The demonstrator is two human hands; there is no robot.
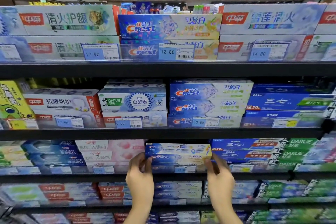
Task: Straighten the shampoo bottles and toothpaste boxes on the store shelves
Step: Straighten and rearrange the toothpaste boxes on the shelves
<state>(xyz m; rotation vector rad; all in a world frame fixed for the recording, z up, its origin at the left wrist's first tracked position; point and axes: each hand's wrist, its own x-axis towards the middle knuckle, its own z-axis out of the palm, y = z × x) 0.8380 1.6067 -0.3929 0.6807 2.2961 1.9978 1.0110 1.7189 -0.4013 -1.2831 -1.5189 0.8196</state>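
Note:
A blue and yellow Crest toothpaste box [178, 153] lies lengthwise on top of a Crest stack on the third shelf down. My left hand [140, 174] grips its left end with fingers curled around it. My right hand [219, 174] grips its right end. The box sits slightly tilted, its top face showing. More Crest boxes [174, 167] lie under it, partly behind a blue price tag [184, 169].
Stacked toothpaste boxes fill every shelf: pink boxes [111, 152] to the left of my hands, blue boxes [234, 151] and green Darlie boxes [298, 152] to the right. Black shelf edges [163, 132] with clear price-tag rails run across. Further Crest boxes [178, 189] sit on the shelf below.

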